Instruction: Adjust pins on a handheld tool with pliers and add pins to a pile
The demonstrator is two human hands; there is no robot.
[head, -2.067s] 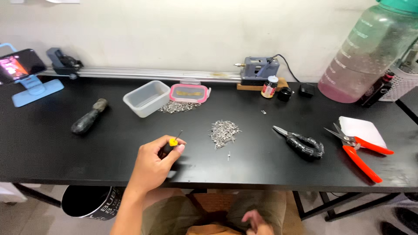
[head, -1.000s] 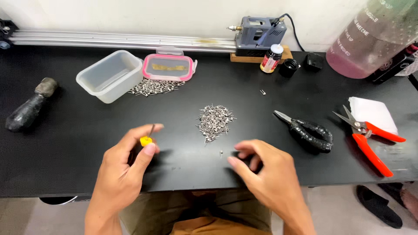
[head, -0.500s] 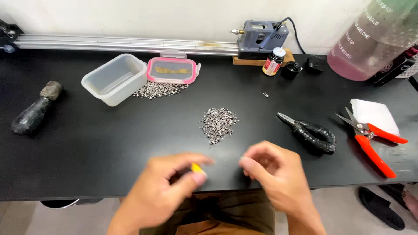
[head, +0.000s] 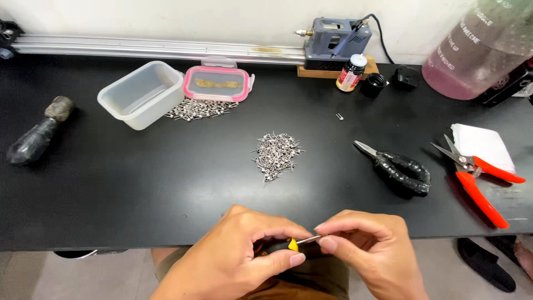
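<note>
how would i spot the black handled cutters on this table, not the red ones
Start at the black table and go to its right half. The black-handled cutters lie between the central pile of small metal pins and the red-handled snips. Their handles are wrapped black, not bright red.

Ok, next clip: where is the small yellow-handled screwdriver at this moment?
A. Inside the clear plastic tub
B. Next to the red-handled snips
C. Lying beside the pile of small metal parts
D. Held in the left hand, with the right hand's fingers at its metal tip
D: the left hand grips the screwdriver at the table's near edge, and the right hand pinches its metal tip.
</note>
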